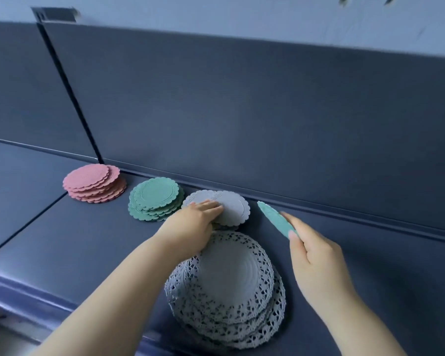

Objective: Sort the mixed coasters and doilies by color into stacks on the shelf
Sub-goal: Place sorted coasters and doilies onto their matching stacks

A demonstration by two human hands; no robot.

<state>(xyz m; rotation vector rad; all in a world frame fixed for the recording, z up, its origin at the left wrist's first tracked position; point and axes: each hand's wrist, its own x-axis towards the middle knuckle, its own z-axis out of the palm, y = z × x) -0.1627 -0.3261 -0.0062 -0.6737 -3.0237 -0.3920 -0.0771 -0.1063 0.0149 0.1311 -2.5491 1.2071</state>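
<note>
On the dark shelf (62,240) stand a pink coaster stack (94,183) at the back left, a green coaster stack (154,199) beside it, and a small grey coaster stack (234,206) to the right of that. My left hand (190,227) rests on the grey coasters with its fingers fairly straight. My right hand (316,260) pinches a single green coaster (275,218) held on edge above the shelf, right of the grey stack. A stack of large grey lace doilies (229,291) lies near the front edge, between my forearms.
A dark back panel (267,119) rises behind the stacks, with a vertical divider strip (70,91) at the left. The shelf's front lip (23,289) runs along the lower left. A seam crosses the shelf at the left.
</note>
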